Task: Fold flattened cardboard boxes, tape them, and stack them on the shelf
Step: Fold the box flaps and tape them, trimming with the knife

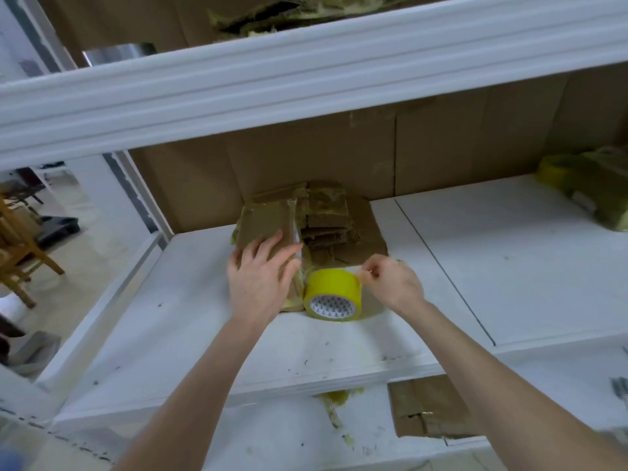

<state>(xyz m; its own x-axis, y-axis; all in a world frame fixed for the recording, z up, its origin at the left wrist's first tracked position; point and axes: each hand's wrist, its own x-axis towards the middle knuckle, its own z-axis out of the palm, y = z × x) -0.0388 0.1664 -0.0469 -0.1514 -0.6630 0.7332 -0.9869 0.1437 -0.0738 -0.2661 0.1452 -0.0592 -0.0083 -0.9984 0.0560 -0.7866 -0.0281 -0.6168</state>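
On the white shelf (204, 321), our left hand (260, 283) lies flat with fingers spread on a folded cardboard box (268, 229), while our right hand (390, 283) pinches what seems the tape end atop the yellow tape roll (334, 294) beside it.

Storeroom or packing area. White metal shelving (306, 79), scuffed boards, cardboard sheets (339, 158) lining the back. Used cardboard pile (326, 212), yellow tape roll (331, 292). Wooden chair (20, 246) far left.
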